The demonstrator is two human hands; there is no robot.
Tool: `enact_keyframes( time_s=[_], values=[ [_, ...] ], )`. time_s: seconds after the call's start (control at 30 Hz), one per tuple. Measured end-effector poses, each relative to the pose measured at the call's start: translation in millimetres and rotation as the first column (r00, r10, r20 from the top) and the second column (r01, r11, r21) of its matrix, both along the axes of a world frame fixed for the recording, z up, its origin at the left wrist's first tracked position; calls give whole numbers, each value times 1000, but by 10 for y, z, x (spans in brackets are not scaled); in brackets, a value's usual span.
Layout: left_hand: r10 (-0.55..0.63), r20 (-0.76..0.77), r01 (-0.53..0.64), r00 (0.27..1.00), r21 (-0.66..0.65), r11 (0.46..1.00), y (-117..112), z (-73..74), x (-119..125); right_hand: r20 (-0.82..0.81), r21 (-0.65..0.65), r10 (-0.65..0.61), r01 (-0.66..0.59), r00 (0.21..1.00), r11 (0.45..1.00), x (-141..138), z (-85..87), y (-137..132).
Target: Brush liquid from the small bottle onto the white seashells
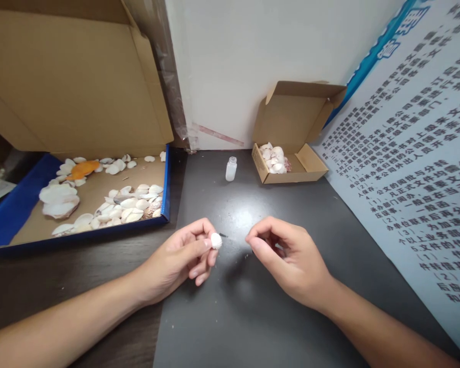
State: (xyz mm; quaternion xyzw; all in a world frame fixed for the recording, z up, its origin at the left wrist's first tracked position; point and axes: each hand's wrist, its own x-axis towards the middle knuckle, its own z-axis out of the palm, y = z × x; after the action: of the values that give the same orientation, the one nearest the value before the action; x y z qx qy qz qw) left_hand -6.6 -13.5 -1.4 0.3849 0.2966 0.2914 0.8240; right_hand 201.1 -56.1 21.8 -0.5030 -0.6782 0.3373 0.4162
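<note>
My left hand [191, 251] pinches a small white ribbed seashell [216, 240] between thumb and fingers, above the dark grey mat [230, 317]. To its right, my right hand [287, 255] is closed in a pinch, thumb against index finger, apart from the shell. Whatever those fingertips hold, if anything, is too small or hidden to make out. Beyond both hands a small clear bottle [231, 169] with whitish contents stands upright on the mat, its mouth uncapped.
At left lies an open blue-edged cardboard box [99, 232] with several loose shells, a large scallop shell [59, 200] and an orange piece [85, 169]. A smaller open carton [291, 177] at back right holds white shells [274, 157]. A printed poster [406, 153] borders the right side.
</note>
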Motion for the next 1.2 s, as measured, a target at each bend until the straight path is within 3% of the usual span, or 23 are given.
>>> enact_keyframes(
  time_s=[0.1, 0.43, 0.6, 0.73, 0.87, 0.97, 1.13, 1.2],
  values=[
    [1, 8, -1, 1000, -6, 1000, -4, -2, -1, -25, -11, 70, -70, 997, 997, 4, 9, -9],
    [7, 2, -7, 1000, -10, 1000, 2, 9, 10, 54, -5, -7, 7, 999, 1000, 5, 3, 5],
    [7, 15, -7, 1000, -11, 1000, 0, 10, 4, 6, -21, 65, -65, 998, 998, 17, -9, -1],
    [10, -1, -10, 1000, -13, 1000, 0, 8, 5, 73, -23, -2, 4, 997, 1000, 12, -15, 11],
    [9, 7, -8, 1000, -14, 1000, 3, 3, 7, 20, -41, 51, -50, 999, 998, 9, -6, 12],
    [6, -2, -6, 1000, -9, 1000, 5, -2, 8, 66, -38, -26, 28, 998, 999, 13, 4, 5],
    [6, 7, -6, 1000, -10, 1000, 5, 1, 6, -12, -37, 62, -63, 998, 997, 14, 7, 10],
    [5, 4, -5, 1000, -10, 1000, 5, 8, 7, 47, -47, 13, -11, 999, 999, 10, 1, 21]
  ],
)
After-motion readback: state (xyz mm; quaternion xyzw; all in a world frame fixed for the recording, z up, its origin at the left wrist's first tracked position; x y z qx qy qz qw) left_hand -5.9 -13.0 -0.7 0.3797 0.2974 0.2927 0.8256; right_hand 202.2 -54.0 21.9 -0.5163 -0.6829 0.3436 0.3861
